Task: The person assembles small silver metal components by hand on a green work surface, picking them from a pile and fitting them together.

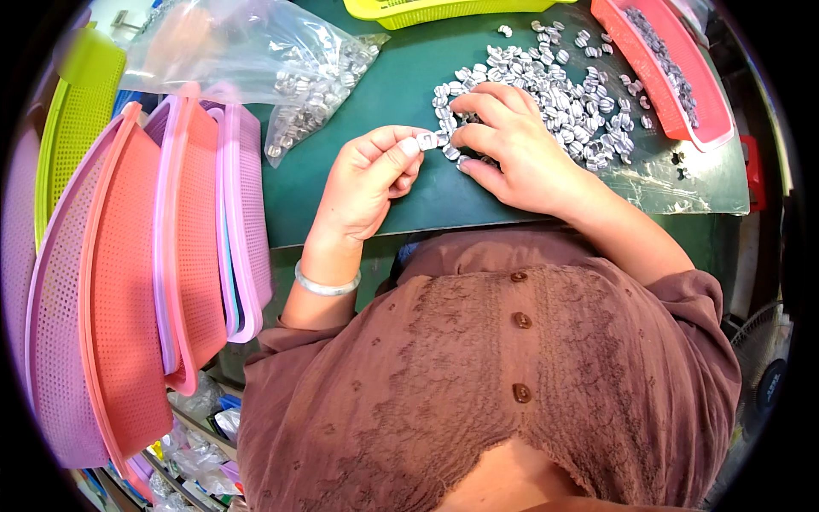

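Note:
Small silvery metal pieces [567,111], curved and ribbed, lie in a loose pile on the green table [409,72]. My left hand [365,175], with a pale bangle at its wrist, is closed, pinching one squarish metal piece [426,141] between thumb and fingertips at the pile's near left edge. My right hand [516,149] rests over the near side of the pile. Its fingers are bent but apart, with their tips down among the pieces close to the pinched one. Part of the pile is hidden under this hand.
A clear plastic bag [247,55] holding more metal pieces lies on the table's left. At the right stands a pink basket [715,111] with grey pieces inside; a yellow-green basket [418,12] sits at the back. Stacked pink and purple baskets [128,299] crowd the left side.

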Tool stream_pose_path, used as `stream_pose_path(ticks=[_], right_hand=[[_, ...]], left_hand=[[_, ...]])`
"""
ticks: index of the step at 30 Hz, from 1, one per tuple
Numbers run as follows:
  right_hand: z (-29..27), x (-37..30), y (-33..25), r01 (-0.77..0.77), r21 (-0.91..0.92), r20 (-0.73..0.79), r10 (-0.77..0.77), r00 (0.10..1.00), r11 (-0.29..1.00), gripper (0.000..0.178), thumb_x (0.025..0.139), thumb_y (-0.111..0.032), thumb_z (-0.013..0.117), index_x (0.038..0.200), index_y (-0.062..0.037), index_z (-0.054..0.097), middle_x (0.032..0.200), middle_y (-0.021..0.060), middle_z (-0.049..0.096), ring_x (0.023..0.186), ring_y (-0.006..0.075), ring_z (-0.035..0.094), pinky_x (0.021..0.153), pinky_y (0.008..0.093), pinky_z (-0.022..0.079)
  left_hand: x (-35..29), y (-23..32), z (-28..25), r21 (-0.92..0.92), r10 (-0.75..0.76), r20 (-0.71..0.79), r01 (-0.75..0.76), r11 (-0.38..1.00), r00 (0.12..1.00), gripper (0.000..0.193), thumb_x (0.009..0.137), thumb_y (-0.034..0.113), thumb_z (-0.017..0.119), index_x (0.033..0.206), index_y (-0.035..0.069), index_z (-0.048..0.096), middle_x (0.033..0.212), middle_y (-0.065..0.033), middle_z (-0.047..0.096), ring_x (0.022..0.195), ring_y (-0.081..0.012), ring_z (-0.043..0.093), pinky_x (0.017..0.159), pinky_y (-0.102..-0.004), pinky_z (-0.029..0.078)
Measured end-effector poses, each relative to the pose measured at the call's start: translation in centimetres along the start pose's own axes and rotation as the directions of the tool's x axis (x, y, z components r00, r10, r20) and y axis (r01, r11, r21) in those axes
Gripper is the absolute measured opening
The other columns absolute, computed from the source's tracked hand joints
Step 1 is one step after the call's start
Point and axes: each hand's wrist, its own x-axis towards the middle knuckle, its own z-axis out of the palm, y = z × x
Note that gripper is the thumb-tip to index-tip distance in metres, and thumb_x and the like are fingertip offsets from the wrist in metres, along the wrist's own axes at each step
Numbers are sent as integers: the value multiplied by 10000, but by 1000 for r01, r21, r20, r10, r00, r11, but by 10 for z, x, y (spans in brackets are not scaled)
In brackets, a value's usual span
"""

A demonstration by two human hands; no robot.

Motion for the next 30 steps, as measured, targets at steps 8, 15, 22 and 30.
stream_pose_path(ticks=[8, 15, 22, 30], right_hand=[[-1, 0, -1, -1, 3, 5, 1, 1000, 1000, 231, 703, -128, 701, 922, -72, 656, 1164, 106, 552, 1163, 314, 453, 976, 461, 336], [0, -1, -1, -3, 1, -6, 3, 1000, 1000, 226, 709, -127, 692, 924, -69, 654, 1158, 100, 550, 1161, 314, 452, 974, 456, 339], [0, -1, -1, -1, -2, -2, 1, 1000, 1000, 223, 713, -133, 696, 923, -69, 654, 1152, 98, 551, 1158, 312, 453, 972, 454, 340], [1, -2, -3, -12, -10, 1, 12, 1000, 1000, 220, 714, -144, 702, 915, -69, 654, 1164, 100, 549, 1158, 313, 452, 967, 457, 341]], left_hand=[[5, -7, -6, -384, -56, 132, 103, 918, 990, 252, 966, 151, 498, 1132, -29, 554, 797, -6, 508, 639, -58, 417, 517, -167, 337], [5, -8, -2, -454, -87, 28, 91, 886, 996, 231, 972, 177, 501, 1093, -10, 564, 802, -10, 517, 648, -69, 437, 518, -180, 353], [5, -10, -3, -529, -90, -3, 75, 845, 996, 179, 941, 177, 570, 1011, 19, 615, 782, -13, 556, 643, -76, 471, 519, -185, 368], [5, -12, -9, -564, -79, 23, 78, 822, 997, 200, 952, 159, 529, 1061, -2, 574, 852, -46, 578, 683, -99, 495, 542, -201, 405]])
